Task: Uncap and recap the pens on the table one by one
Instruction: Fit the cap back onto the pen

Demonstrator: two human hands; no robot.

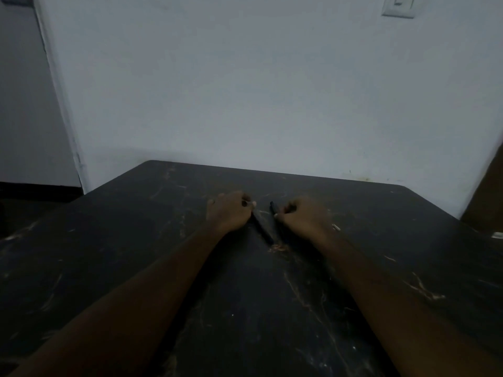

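Two dark pens lie near the middle of the black table (109, 254). My left hand (227, 212) is closed on the upper end of the left pen (262, 227), which slants down to the right onto the table. My right hand (302, 216) is closed on the right pen (273, 208), whose dark tip sticks up past my fingers. The two hands are close together, a small gap between them. The light is dim, so I cannot tell whether either pen has its cap on.
The black table is scratched and scuffed, with a pale wall (258, 91) right behind its far edge. A small white scrap (336, 227) lies just right of my right hand, another white bit (497, 235) at the right edge. A brown object (487, 197) stands at far right.
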